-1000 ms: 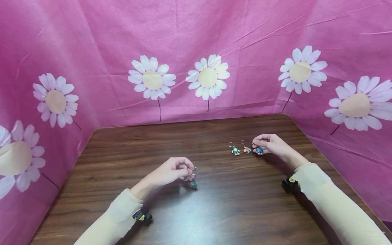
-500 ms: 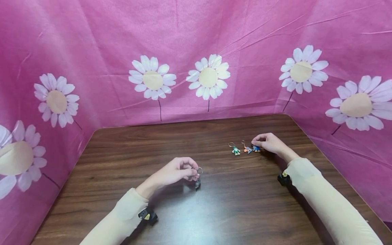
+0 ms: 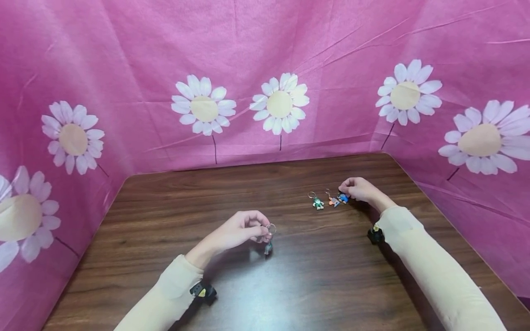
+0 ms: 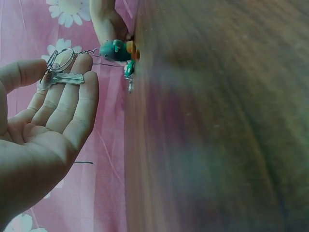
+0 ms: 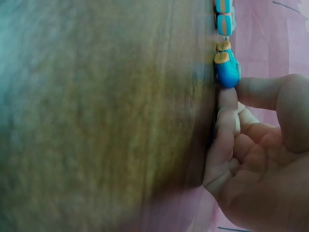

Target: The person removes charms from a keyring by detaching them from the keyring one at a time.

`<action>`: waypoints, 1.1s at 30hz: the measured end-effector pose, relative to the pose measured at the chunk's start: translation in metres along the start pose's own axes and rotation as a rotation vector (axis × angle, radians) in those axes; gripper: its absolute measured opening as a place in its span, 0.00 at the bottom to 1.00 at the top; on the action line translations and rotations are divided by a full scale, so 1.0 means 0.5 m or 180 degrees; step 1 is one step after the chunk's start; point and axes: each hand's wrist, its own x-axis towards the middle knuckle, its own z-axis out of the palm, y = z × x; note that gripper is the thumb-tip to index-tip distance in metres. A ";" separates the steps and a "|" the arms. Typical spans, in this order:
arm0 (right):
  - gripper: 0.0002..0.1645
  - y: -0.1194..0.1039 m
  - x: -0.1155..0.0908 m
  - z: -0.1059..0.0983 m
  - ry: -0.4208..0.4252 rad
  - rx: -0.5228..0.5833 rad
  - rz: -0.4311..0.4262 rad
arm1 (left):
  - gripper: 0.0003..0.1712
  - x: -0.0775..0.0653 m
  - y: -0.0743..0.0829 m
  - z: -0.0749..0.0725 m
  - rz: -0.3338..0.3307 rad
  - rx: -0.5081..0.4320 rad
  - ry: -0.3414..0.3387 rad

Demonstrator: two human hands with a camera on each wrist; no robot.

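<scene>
My left hand [image 3: 240, 232] pinches a keychain by its ring, over the middle of the table. In the left wrist view, a silver key [image 4: 68, 78] lies across the fingers, and a short chain runs from the ring to a green figure [image 4: 113, 50] with orange at its end. At the back right, my right hand [image 3: 360, 189] pinches a blue figure keychain [image 3: 343, 197] with thumb and forefinger, down at the tabletop. The blue figure's yellow-orange feet [image 5: 221, 58] show in the right wrist view. Right beside it lies an orange-and-blue figure keychain [image 3: 333, 201].
Left of the orange one lies a green-and-white figure keychain [image 3: 318, 202] with its ring toward the back. The brown wood-grain table [image 3: 186, 195] is enclosed by a pink cloth [image 3: 331, 37] printed with white daisies.
My right hand has shifted left with the blue keychain, bringing it close beside the orange one. My left hand has moved slightly right, and its keychain has turned as it hangs.
</scene>
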 end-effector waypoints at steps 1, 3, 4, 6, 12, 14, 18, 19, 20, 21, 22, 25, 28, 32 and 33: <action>0.13 -0.002 0.001 0.000 0.0007 0.0009 0.0034 | 0.09 0.000 0.003 -0.001 0.0004 0.0006 0.0009; 0.14 -0.004 0.002 0.001 0.0002 0.0004 0.0086 | 0.09 0.001 0.008 -0.003 0.0008 0.0020 0.0022; 0.16 -0.004 0.001 0.001 -0.0009 -0.0011 0.0104 | 0.09 0.002 0.011 -0.004 0.0015 0.0020 0.0023; 0.20 -0.003 0.000 -0.001 -0.0038 -0.0042 0.0135 | 0.09 0.001 0.016 -0.005 0.0033 0.0015 0.0034; 0.35 0.005 -0.007 -0.009 -0.0372 0.0077 -0.0078 | 0.10 -0.013 0.027 -0.015 0.0044 0.0077 0.0119; 0.39 0.007 -0.011 -0.014 -0.0499 0.0253 -0.0175 | 0.10 -0.021 0.031 -0.020 0.0019 0.0133 0.0156; 0.42 0.011 -0.012 -0.022 -0.0655 0.0516 -0.0244 | 0.10 -0.042 0.035 -0.031 -0.0042 0.0205 0.0198; 0.42 0.010 -0.013 -0.024 -0.0672 0.0533 -0.0243 | 0.10 -0.047 0.036 -0.033 -0.0073 0.0210 0.0201; 0.42 0.009 -0.013 -0.025 -0.0671 0.0503 -0.0249 | 0.10 -0.053 0.037 -0.036 -0.0094 0.0193 0.0203; 0.42 0.008 -0.011 -0.026 -0.0672 0.0471 -0.0257 | 0.10 -0.058 0.037 -0.039 -0.0104 0.0158 0.0207; 0.41 0.006 -0.009 -0.027 -0.0657 0.0393 -0.0290 | 0.11 -0.062 0.037 -0.042 -0.0084 0.0127 0.0210; 0.36 -0.008 -0.012 -0.024 -0.0494 0.0053 -0.0436 | 0.11 -0.070 0.039 -0.049 -0.0052 0.0040 0.0210; 0.27 -0.029 -0.028 -0.012 -0.0071 -0.0399 -0.0717 | 0.11 -0.069 0.040 -0.052 0.0025 0.0035 0.0193; 0.19 -0.086 -0.070 0.020 0.0258 -0.0523 -0.1114 | 0.14 -0.060 0.045 -0.051 0.0046 -0.0019 0.0211; 0.17 -0.105 -0.082 0.033 0.0231 -0.0482 -0.1243 | 0.15 -0.056 0.047 -0.050 0.0055 -0.0061 0.0225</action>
